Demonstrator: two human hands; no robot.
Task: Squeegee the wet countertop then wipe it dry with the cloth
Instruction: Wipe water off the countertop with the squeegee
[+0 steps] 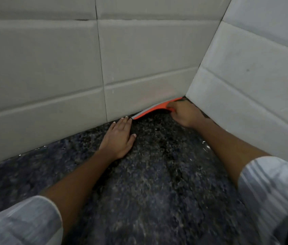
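An orange squeegee (154, 109) with a grey blade edge lies along the foot of the back wall, in the far corner of the dark speckled countertop (157, 183). My right hand (183, 114) is closed around its handle at the corner end. My left hand (118, 138) rests flat on the counter with fingers spread, its fingertips close to the squeegee's left tip. The counter surface shines with water, most clearly at the right by the side wall. No cloth is in view.
Pale grey tiled walls (51, 68) meet at the corner; the side wall (254, 76) runs along the counter's right edge. My light striped sleeves fill the lower left and lower right of the view.
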